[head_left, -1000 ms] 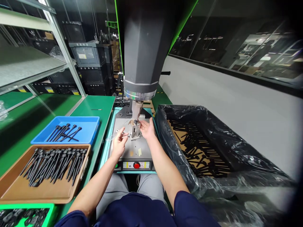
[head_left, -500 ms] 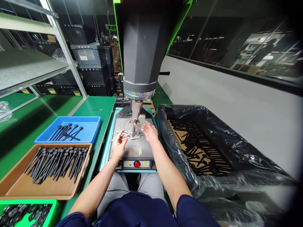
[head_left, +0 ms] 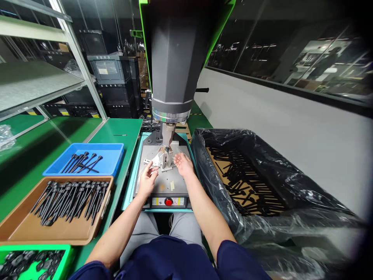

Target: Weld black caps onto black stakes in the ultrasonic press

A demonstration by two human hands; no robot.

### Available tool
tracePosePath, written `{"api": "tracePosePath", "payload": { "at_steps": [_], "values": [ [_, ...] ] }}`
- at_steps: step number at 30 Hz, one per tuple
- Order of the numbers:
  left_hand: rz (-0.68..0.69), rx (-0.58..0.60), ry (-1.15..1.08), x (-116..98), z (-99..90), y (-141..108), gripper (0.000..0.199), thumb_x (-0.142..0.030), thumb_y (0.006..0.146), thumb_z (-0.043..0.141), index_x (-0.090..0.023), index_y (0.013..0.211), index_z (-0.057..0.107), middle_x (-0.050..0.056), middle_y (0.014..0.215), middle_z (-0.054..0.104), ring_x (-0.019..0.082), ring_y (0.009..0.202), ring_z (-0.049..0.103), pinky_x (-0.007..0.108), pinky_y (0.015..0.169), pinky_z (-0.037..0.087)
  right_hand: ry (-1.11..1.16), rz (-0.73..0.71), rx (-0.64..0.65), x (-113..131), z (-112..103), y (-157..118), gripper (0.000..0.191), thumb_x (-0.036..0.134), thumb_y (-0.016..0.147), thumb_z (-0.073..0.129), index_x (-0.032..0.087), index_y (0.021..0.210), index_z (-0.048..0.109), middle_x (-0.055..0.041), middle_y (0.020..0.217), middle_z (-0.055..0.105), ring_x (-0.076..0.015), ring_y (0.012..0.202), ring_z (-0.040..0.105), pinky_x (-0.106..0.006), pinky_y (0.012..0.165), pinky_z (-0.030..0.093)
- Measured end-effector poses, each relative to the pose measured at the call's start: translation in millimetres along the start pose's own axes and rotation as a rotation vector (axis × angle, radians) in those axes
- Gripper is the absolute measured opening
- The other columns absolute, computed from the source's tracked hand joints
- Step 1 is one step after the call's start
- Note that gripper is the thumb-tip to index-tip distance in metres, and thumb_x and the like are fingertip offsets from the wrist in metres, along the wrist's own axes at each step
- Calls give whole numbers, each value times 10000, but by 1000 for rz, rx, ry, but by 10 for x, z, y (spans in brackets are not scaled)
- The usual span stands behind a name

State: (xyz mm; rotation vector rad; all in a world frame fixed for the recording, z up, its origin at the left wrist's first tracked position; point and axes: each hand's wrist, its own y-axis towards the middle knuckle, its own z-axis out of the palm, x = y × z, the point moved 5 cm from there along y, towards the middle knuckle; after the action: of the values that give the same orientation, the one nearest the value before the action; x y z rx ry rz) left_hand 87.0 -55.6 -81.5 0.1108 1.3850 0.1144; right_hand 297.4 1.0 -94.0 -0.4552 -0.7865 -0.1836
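Observation:
A grey machine head (head_left: 171,70) hangs over a metal base plate (head_left: 175,186), its tapered metal tool (head_left: 168,134) pointing down. Beneath the tool, a small black part (head_left: 167,149) sits at the top of a metal fixture (head_left: 166,165). To the left of the fixture is my left hand (head_left: 148,181), thumb and fingers apart and nothing visible in it. Just right of the fixture I hold my right hand (head_left: 183,165) palm inward, fingers stretched out, with no object seen in it. Whether the right fingertips touch the fixture, I cannot tell.
On the green table at left stand a blue tray (head_left: 118,163) and a brown tray (head_left: 20,229) with black capped rods, plus a green tray (head_left: 68,258) of black round parts. A plastic-lined bin (head_left: 215,186) of black rods is at right. A red button (head_left: 168,202) faces me.
My left hand has shifted slightly to the right and its fingers have spread a little. The right hand has barely moved, and the machine head looks the same.

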Motion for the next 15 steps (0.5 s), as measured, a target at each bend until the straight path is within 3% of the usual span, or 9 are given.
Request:
{"api": "tracePosePath", "payload": {
  "at_steps": [5,10,15],
  "values": [
    [4,-6,-18,-49,12,40,590,-304,766,696,-213,1327,539,142,1375,544,220,1081,627,319,811,518,-14,-1,-3,-18,26,41,164,324,883,664,183,803,634,-46,718,729,-142,605,688,-220,537,546],
    [-15,1,-17,-10,2,28,600,-305,776,690,-190,1341,523,153,1265,621,224,1081,630,321,814,517,2,15,-1,-49,14,29,157,303,892,651,175,801,644,-49,720,726,-135,600,683,-212,529,545],
    [-14,-7,-19,-13,7,7,592,-300,764,703,-209,1326,540,155,1335,575,224,1068,633,330,802,525,6,36,-3,-70,10,5,168,315,889,657,174,800,643,-44,715,721,-131,594,676,-213,516,548]
  ]
}}
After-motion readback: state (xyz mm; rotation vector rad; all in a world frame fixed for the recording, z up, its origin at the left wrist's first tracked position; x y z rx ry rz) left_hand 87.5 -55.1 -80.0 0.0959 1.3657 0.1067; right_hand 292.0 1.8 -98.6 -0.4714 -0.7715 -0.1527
